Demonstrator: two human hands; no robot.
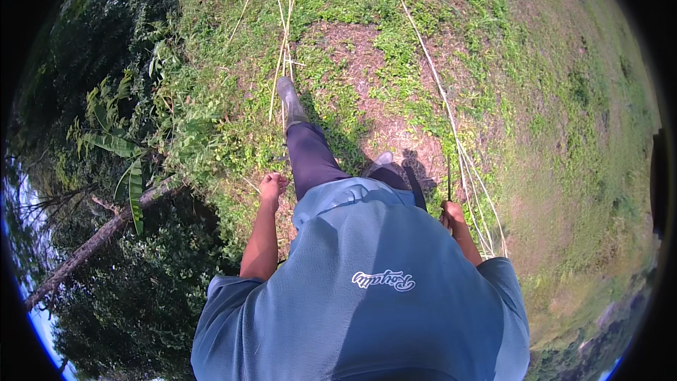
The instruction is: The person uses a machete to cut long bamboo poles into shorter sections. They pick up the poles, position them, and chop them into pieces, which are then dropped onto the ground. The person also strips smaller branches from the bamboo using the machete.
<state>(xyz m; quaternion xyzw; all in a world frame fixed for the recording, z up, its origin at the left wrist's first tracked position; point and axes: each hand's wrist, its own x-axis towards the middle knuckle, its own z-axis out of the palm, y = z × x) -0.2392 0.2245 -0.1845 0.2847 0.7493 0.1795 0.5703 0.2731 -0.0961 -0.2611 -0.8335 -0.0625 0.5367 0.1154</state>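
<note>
My left hand hangs beside my left thigh, its fingers loosely curled in, and I see nothing between them. On the other side, my right hand is closed around a long, thin, dark blade-like tool that points forward over the grass; its handle is hidden in the fist. Just right of that hand, long pale slender poles lie on the ground, spreading apart at their near ends. More pale poles lie ahead, beside and partly behind my forward left boot.
Low green plants and patches of dry brown litter cover the ground. Dense dark bushes fill the left side, with a leaning trunk and a broad-leaved plant. My right shoe is set back. Grass stretches to the right.
</note>
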